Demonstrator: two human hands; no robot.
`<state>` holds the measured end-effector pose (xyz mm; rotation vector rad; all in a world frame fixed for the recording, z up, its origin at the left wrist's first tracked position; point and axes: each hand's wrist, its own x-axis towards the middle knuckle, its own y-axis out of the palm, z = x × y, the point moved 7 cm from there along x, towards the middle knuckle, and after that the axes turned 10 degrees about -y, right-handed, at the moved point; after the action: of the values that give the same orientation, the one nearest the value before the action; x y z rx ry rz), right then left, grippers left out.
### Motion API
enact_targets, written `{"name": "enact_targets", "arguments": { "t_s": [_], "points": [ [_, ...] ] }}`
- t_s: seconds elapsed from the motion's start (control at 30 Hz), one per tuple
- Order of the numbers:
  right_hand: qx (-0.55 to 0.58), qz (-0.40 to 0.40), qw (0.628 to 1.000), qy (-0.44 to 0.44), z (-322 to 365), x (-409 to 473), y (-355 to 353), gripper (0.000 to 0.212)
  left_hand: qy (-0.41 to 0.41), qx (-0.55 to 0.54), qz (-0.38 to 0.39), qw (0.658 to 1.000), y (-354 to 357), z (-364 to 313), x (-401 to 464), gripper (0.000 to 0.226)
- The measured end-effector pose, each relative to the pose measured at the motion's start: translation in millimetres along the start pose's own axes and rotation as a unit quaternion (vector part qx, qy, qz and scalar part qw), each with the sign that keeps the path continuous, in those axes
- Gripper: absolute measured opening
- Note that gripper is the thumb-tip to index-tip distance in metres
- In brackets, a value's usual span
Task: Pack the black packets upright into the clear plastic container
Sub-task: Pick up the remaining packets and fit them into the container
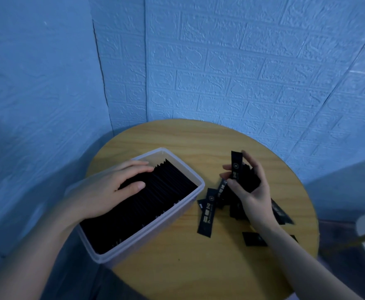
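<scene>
Looking down from my head, the clear plastic container (178,204) sits on the left part of the round wooden table (177,137), turned at an angle, its near corner reaching over the table's front edge. Inside it a dense row of black packets (147,204) stands on edge, filling the container almost from end to end, their tops showing as a run of thin dark ridges. My left hand (103,189) lies flat over the far half of that row, fingers straight and pressed down on the packet tops, thumb stretched along them toward the container's middle; it grasps nothing. To the right of the container, apart from its wall, my right hand (249,185) is raised above the table with its fingers curled round a small bundle of packets (245,178), one of which sticks up past my fingertips with a pale round mark on it. Under and around that hand, right of the container, loose packets (207,215) lie scattered flat on the wood, some overlapping, one long one lying just beside the container's right wall and another near my right forearm. Behind the table rises a blue wall (242,72) embossed with a brick pattern.
</scene>
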<state>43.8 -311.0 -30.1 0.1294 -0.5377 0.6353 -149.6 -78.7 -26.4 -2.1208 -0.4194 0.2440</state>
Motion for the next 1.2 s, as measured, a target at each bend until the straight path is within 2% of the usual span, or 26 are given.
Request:
{"name": "enact_targets", "arguments": {
  "t_s": [0.03,0.13,0.2,0.4,0.47,0.63,0.77,0.87,1.2],
  "points": [
    [-0.008,0.009,1.000,0.004,-2,-1,1,0.054,-0.001,0.002,0.001,1.000,0,-1,0,0.057],
    [-0.072,0.052,0.995,0.038,-13,-5,7,0.029,0.000,0.008,0.004,1.000,0,-1,-1,0.055],
    [-0.076,0.061,0.993,0.066,-17,-6,10,0.022,-0.001,0.017,0.004,1.000,0,-1,-1,0.058],
    [-0.006,-0.035,0.997,0.066,25,24,18,0.023,-0.002,0.022,0.003,1.000,0,-3,0,0.064],
    [0.003,-0.004,0.998,0.065,40,33,34,0.019,-0.006,0.023,0.004,1.000,0,-2,0,0.065],
    [-0.048,0.157,0.980,0.114,47,39,94,0.015,-0.011,0.026,0.002,1.000,0,-2,0,0.069],
    [-0.129,0.242,0.951,0.142,31,40,124,0.032,-0.014,0.025,0.001,1.000,-1,-4,-1,0.070],
    [-0.174,0.275,0.932,0.160,22,39,131,0.039,-0.017,0.030,0.007,0.999,-1,-6,-2,0.056],
    [-0.131,0.314,0.915,0.218,11,37,136,0.025,-0.024,0.038,0.009,0.999,-1,-6,-2,0.058]
  ]
}}
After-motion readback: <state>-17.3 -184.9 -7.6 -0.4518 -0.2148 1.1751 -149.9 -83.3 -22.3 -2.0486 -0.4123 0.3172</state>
